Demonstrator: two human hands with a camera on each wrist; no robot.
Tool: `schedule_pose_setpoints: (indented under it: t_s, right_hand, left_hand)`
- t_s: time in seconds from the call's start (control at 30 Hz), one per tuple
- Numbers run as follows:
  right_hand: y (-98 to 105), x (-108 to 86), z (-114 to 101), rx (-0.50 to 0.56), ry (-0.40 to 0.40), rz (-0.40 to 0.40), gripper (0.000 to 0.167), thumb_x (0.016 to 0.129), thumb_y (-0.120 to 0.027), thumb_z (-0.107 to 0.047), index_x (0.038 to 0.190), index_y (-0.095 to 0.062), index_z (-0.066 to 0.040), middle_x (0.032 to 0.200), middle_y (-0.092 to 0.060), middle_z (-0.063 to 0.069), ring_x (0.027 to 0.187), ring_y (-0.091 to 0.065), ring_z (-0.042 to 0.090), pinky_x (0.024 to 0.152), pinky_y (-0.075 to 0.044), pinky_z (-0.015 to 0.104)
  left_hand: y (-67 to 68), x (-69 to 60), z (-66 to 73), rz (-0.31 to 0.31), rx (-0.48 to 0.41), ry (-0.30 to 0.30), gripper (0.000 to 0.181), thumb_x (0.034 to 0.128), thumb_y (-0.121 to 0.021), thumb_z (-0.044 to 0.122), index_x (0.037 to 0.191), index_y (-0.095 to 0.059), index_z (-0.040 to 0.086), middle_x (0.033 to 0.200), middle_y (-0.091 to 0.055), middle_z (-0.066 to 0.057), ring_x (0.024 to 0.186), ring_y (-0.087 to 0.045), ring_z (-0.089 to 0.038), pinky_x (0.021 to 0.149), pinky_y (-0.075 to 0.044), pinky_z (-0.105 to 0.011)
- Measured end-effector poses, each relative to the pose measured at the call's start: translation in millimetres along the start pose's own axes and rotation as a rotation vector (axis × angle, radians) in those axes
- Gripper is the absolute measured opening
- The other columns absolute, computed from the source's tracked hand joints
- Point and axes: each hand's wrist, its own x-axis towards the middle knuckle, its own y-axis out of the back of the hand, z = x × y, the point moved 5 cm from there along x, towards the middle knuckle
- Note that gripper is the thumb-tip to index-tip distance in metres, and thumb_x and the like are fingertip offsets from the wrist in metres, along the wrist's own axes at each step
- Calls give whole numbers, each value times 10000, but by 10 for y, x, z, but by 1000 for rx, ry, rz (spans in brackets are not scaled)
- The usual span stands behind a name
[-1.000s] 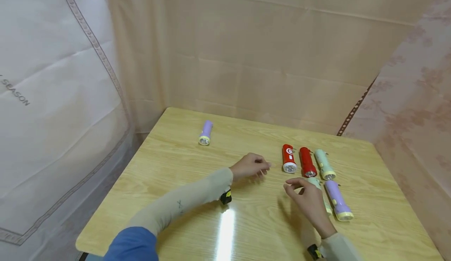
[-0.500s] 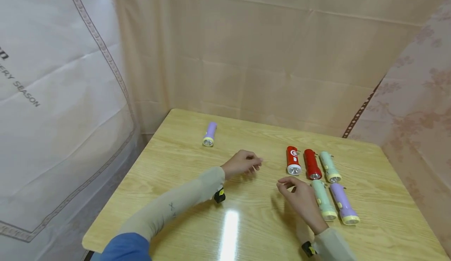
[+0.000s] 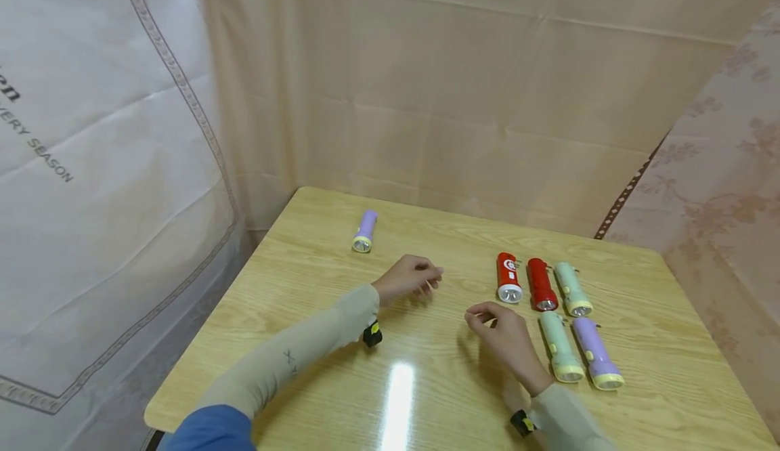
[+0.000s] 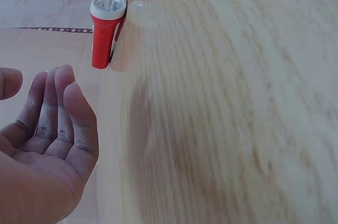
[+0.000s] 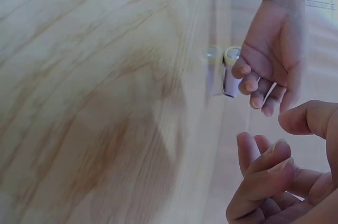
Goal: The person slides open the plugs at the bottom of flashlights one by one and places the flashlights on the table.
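Observation:
Over the middle of the table hovers my left hand (image 3: 409, 277), fingers loosely bent and holding nothing; the left wrist view shows its bare palm. My right hand (image 3: 504, 338) is also bare, its thumb and fingers apart in the right wrist view. Just to its right lies a mint green flashlight (image 3: 560, 348), beside a purple flashlight (image 3: 597, 355). Behind them are a red flashlight with a white rim (image 3: 508, 278), an all-red flashlight (image 3: 542, 284) and a second mint green flashlight (image 3: 573, 290). Another purple flashlight (image 3: 365, 231) lies alone at the back left.
The flashlights lie on a wooden table (image 3: 292, 261) with rounded corners. A beige curtain (image 3: 426, 99) hangs behind it, with a white printed cloth (image 3: 110, 166) at left and a floral one (image 3: 719, 214) at right. A light reflection crosses the tabletop near the front.
Both hands have drifted left, away from the right-hand flashlights. The front mint green flashlight, partly covered before by the right hand, now shows fully. The head view has shifted slightly.

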Motion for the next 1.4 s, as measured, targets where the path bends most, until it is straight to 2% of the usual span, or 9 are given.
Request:
schedule_pose_setpoints:
  t_s: [0.17, 0.4, 0.6, 0.77, 1.03, 1.27, 1.4]
  right_hand:
    - [-53, 45, -37, 19, -10, -18, 170, 976, -714, -255, 1064, -767, -119, 894, -697, 1, 784, -589, 161, 669, -477, 303]
    - [-119, 103, -62, 68, -7, -32, 186, 986, -704, -241, 1071, -761, -86, 890, -683, 1, 798, -576, 151, 677, -462, 278]
    - [-197, 157, -116, 118, -11, -46, 187, 988, -705, -250, 1067, -762, -90, 901, -673, 14, 825, -571, 166, 679, -461, 280]
    - [-265, 208, -170, 136, -10, -60, 196, 990, -706, -257, 1075, -761, -90, 905, -664, 20, 837, -571, 167, 699, -464, 295]
    - [-404, 330, -218, 188, -41, -86, 212, 991, -705, -267, 1081, -758, -82, 917, -668, 23, 834, -571, 169, 700, -453, 296]
    - [-507, 359, -263, 240, -53, -110, 183, 988, -705, -243, 1060, -762, -84, 895, -676, 39, 785, -557, 166, 644, -441, 267]
    - [-554, 357, -299, 253, -51, -124, 163, 987, -703, -228, 1046, -764, -89, 880, -687, 30, 784, -565, 164, 657, -445, 270]
  left_hand:
    - [64, -25, 14, 6, -14, 6, 437, 1046, -621, 348, 1151, -688, -71, 1008, -700, -145, 968, -685, -432, 831, -589, -514]
    - [168, 2, -11, 28, 2, 23, 409, 1041, -634, 342, 1140, -695, -50, 1016, -703, -147, 944, -697, -399, 808, -597, -484]
    - [339, 32, 15, 51, 13, 14, 412, 1054, -614, 316, 1170, -672, -76, 1030, -696, -157, 962, -690, -407, 832, -592, -512]
    - [503, 54, 55, 86, 25, 7, 421, 1071, -585, 302, 1214, -648, -88, 1063, -690, -187, 919, -695, -330, 867, -579, -540]
    - [817, 80, 49, 152, -51, 20, 421, 1077, -576, 268, 1217, -619, -127, 1037, -677, -191, 829, -684, -214, 949, -536, -584]
    - [977, 72, 22, 209, -117, 29, 397, 1069, -594, 251, 1207, -619, -120, 1144, -661, -281, 834, -676, -183, 958, -548, -524]
    - [1058, 69, 40, 243, -122, 24, 385, 1065, -602, 254, 1208, -628, -102, 1102, -678, -234, 838, -678, -187, 977, -534, -540]
